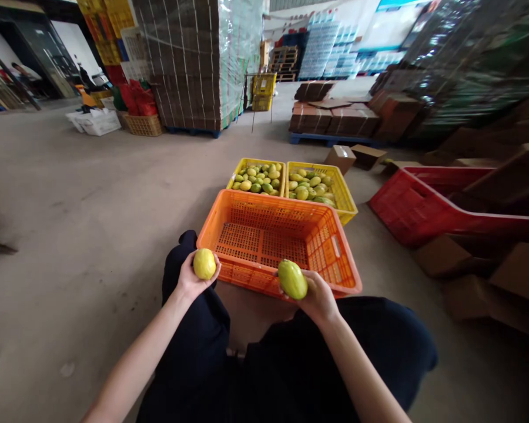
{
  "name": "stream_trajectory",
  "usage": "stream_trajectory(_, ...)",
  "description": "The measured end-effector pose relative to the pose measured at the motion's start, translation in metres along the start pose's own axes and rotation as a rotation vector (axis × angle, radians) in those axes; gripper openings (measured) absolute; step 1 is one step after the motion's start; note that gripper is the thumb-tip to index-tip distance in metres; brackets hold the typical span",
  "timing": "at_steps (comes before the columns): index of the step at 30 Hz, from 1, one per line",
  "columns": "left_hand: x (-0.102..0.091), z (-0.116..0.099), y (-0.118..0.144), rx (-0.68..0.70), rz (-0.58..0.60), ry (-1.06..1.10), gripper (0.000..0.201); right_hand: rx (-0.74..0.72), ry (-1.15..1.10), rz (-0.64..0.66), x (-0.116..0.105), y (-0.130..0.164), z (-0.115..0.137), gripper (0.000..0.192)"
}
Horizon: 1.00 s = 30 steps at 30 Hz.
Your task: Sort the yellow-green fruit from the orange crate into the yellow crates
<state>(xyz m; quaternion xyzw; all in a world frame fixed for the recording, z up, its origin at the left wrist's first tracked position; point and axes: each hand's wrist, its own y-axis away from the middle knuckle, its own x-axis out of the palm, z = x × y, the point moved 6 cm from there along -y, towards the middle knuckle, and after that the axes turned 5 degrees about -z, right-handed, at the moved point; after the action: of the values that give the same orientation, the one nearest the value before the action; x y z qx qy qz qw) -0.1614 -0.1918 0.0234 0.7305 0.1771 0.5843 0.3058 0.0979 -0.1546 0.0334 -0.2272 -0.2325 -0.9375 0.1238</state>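
Observation:
My left hand [194, 281] is closed round a round yellow fruit [204, 264] with slightly bumpy skin, at the near left corner of an orange plastic crate [264, 269]. An oval yellow-green fruit [293, 279] is gripped in my right hand [318, 298], by the crate's near rim towards the right. The exact kind of both fruits is unclear. Inside the orange crate only its slotted floor and walls show. Behind it stand two yellow crates: the left yellow crate [234, 176] holds yellow and green fruits [259, 177], and the right yellow crate [346, 197] holds similar fruits [311, 185].
To the right, a red crate [405, 214] sits among cardboard boxes [471, 299]. Flattened cartons [330, 120] lie stacked on a blue pallet. Further back rises a wrapped stack of boxes [185, 64]. A wicker basket [143, 125] and white crate [97, 122] stand far left.

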Motion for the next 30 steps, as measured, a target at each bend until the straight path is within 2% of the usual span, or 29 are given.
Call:
stream_trajectory(5,-0.001,0.004,0.002,-0.02,0.007,0.003,0.019,0.012,-0.014,-0.014,-0.006,-0.003,0.002,0.033)
stream_trajectory(11,0.007,0.002,-0.006,-0.055,0.058,0.053,0.026,0.019,-0.05,-0.062,0.0,-0.01,-0.005,0.031)
stream_trajectory(16,0.022,0.014,-0.015,-0.136,0.105,-0.001,0.028,0.016,-0.115,-0.191,-0.002,0.008,-0.006,0.024)
stream_trajectory(20,0.029,0.025,-0.016,-0.208,0.078,-0.022,0.023,-0.024,-0.133,-0.308,-0.013,0.028,0.006,0.018)
stream_trajectory(23,0.033,0.03,-0.018,-0.23,0.046,-0.048,0.019,-0.067,-0.13,-0.32,-0.018,0.033,0.018,0.018)
stream_trajectory(26,0.038,0.035,-0.026,-0.231,0.031,-0.091,0.02,-0.08,-0.139,-0.29,-0.02,0.027,0.025,0.018)
stream_trajectory(30,0.04,0.052,-0.046,-0.257,0.003,-0.183,0.024,-0.064,-0.138,-0.256,-0.029,0.001,0.025,0.018)
